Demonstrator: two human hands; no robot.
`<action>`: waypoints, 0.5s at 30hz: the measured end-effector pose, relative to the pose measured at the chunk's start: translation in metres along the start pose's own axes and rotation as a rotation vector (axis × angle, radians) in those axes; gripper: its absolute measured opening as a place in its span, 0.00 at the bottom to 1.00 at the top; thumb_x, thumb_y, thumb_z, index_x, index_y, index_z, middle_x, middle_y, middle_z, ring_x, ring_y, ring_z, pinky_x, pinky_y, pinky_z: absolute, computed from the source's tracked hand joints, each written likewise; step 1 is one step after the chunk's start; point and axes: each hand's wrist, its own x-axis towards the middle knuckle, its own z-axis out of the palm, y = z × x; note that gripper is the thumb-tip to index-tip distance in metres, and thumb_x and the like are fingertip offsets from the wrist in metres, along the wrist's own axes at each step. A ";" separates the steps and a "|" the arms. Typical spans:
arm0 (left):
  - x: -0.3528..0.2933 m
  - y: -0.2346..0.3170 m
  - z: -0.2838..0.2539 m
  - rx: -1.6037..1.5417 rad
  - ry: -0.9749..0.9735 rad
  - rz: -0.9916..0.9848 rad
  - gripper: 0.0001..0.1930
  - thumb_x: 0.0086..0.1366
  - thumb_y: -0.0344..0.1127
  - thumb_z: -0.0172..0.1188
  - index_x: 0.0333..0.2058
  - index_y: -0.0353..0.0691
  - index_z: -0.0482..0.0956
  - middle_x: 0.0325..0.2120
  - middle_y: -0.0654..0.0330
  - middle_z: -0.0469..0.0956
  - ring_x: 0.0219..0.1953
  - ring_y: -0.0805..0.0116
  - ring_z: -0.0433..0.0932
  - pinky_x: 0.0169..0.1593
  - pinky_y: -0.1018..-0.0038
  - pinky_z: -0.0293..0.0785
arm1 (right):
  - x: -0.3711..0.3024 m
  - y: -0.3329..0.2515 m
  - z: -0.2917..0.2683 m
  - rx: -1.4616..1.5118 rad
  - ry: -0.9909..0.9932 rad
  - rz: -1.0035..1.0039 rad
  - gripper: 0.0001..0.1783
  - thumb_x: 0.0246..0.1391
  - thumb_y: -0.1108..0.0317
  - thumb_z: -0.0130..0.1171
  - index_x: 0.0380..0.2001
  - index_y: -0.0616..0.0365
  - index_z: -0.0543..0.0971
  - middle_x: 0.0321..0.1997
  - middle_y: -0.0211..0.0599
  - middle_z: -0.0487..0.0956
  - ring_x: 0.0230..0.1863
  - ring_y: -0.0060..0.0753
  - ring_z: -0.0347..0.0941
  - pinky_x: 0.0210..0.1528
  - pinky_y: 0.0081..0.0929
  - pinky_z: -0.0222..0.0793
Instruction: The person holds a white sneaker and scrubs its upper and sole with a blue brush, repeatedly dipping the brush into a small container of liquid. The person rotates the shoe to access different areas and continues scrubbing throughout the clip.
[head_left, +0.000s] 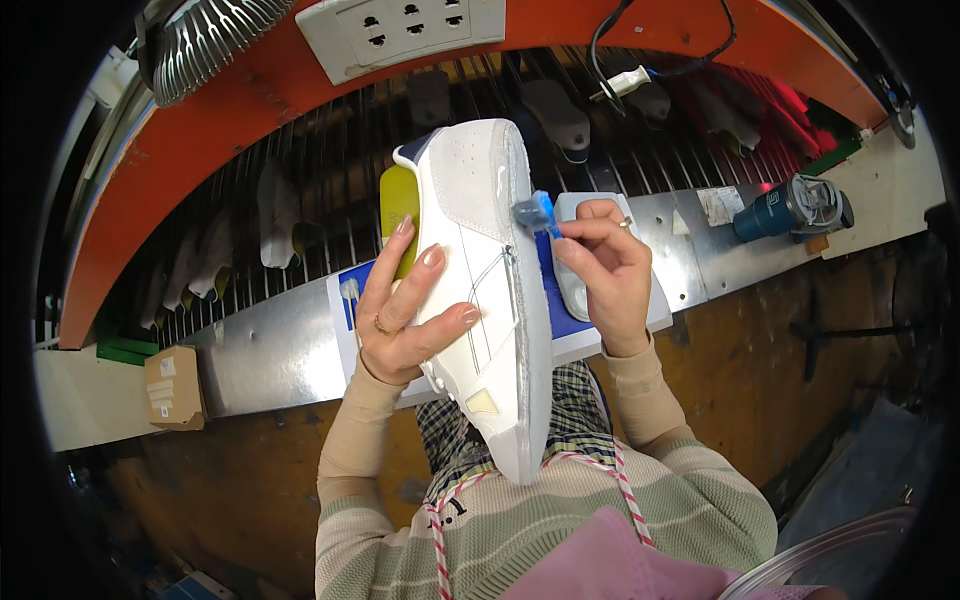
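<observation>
A white and grey shoe upper (465, 260) is stretched over a yellow-green last (392, 200) and lies on its side, sole edge to the right. My left hand (405, 310) grips it from the left, fingers spread across its side and a ring on one finger. My right hand (615, 270) pinches a small blue brush (541, 212). The brush's dark bristles touch the grey lower edge of the shoe near the heel end. Just behind the right hand sits a light grey lidded-looking container (573, 285), partly hidden. Under the shoe is a white and blue tray or box (345, 330).
Beyond the metal ledge (270, 355) runs a rack of bars (330, 190) carrying several shoes. A blue tumbler (770, 212) stands at right, a small cardboard box (174, 388) at left. A white plug (625, 84) hangs from a cable below the socket strip (405, 35).
</observation>
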 end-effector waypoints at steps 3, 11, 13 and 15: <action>0.004 -0.002 -0.004 0.084 -0.028 0.062 0.23 0.47 0.36 0.75 0.43 0.68 0.82 0.57 0.66 0.73 0.63 0.46 0.70 0.61 0.57 0.79 | 0.001 -0.005 -0.002 -0.060 0.020 -0.021 0.10 0.51 0.78 0.69 0.38 0.65 0.85 0.41 0.31 0.70 0.37 0.20 0.68 0.41 0.19 0.67; 0.008 0.000 -0.015 0.144 -0.085 0.163 0.24 0.45 0.41 0.77 0.43 0.73 0.83 0.55 0.70 0.74 0.62 0.51 0.71 0.57 0.60 0.82 | 0.041 -0.013 -0.014 -0.344 0.086 -0.185 0.08 0.50 0.73 0.70 0.35 0.60 0.86 0.37 0.30 0.72 0.32 0.15 0.66 0.30 0.15 0.60; 0.009 0.000 -0.016 0.140 -0.095 0.156 0.24 0.46 0.41 0.77 0.43 0.73 0.82 0.55 0.70 0.74 0.62 0.52 0.70 0.57 0.60 0.82 | 0.046 -0.017 -0.019 -0.418 0.078 -0.245 0.08 0.50 0.74 0.71 0.35 0.60 0.86 0.37 0.29 0.72 0.32 0.16 0.65 0.30 0.15 0.60; 0.009 0.001 -0.018 0.148 -0.090 0.154 0.24 0.46 0.40 0.77 0.43 0.73 0.82 0.55 0.70 0.74 0.62 0.52 0.70 0.57 0.61 0.82 | 0.048 -0.019 -0.021 -0.450 0.056 -0.329 0.10 0.47 0.76 0.72 0.35 0.59 0.87 0.37 0.29 0.71 0.32 0.17 0.64 0.30 0.16 0.59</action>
